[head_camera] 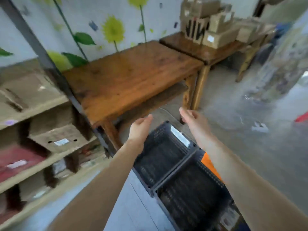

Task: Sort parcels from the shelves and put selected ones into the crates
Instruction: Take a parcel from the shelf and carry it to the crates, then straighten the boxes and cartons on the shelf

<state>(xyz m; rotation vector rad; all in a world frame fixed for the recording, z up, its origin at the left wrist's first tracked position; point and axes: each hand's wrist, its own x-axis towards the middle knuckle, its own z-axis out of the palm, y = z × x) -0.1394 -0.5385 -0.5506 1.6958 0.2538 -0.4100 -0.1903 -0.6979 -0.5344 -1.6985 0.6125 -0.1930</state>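
Note:
Two dark slatted crates stand on the floor in front of me, the far crate (160, 154) and the near crate (191, 197). A white-labelled parcel (180, 136) lies at the far crate's right side, and an orange parcel (210, 165) shows at the near crate's right rim. My left hand (139, 129) and my right hand (194, 120) hover above the far crate, palms facing each other, fingers relaxed, holding nothing. Shelves (41, 107) on the left hold cardboard parcels (58, 139) and a red parcel (18, 157). The picture is blurred.
A wooden table (130, 75) stands just beyond the crates. A second table (200, 49) behind it carries stacked cardboard boxes (213, 24). A dark metal shelf post (50, 64) runs beside the first table. Grey concrete floor (241, 127) lies to the right.

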